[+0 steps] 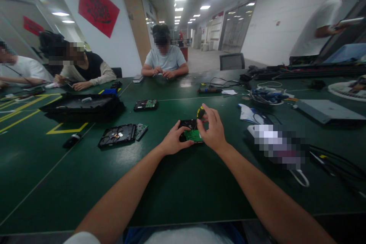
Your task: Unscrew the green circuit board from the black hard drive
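Note:
A hard drive (193, 136) lies on the green table in front of me, its black casing and green circuit board facing up. My left hand (175, 140) grips its left end, with the thumb along the near edge and fingers over the board. Above the drive's right end, my right hand (213, 129) is closed around a screwdriver (201, 113) with a black and yellow handle, held upright. The fingers hide the screwdriver's tip, so its contact with the drive cannot be made out.
To the left lie another hard drive (117, 135), a loose circuit board (141, 132) and a black tray (82, 105). A further drive (145, 105) sits beyond. On the right are a bowl of cables (267, 95) and a silver metal box (328, 110). A person (164, 59) sits opposite.

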The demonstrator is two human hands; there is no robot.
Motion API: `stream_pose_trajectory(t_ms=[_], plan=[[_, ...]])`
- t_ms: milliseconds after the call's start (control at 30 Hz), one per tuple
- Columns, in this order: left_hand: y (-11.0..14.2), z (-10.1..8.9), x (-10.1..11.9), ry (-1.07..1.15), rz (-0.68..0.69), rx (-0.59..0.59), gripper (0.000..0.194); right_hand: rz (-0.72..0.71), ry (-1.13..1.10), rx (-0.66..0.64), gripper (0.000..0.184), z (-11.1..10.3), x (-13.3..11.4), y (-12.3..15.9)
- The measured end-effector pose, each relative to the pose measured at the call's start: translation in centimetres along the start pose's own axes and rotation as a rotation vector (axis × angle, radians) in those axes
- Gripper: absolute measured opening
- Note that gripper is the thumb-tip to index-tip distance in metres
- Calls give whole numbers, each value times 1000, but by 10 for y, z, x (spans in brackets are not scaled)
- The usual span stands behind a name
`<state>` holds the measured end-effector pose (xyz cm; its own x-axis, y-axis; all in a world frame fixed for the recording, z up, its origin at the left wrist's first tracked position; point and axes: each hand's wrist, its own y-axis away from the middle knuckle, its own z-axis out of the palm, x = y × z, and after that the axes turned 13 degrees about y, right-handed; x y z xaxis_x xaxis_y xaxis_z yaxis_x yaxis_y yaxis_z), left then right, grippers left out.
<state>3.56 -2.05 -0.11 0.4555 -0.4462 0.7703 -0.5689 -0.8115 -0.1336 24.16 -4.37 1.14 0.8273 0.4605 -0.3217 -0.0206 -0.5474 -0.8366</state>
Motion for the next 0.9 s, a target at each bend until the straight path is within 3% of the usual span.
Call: stream_pose_trajectory(t_ms=[900], plan=[[-1, 0, -1, 3, -2, -7, 62, 5, -10, 1, 59, 1, 0, 1]])
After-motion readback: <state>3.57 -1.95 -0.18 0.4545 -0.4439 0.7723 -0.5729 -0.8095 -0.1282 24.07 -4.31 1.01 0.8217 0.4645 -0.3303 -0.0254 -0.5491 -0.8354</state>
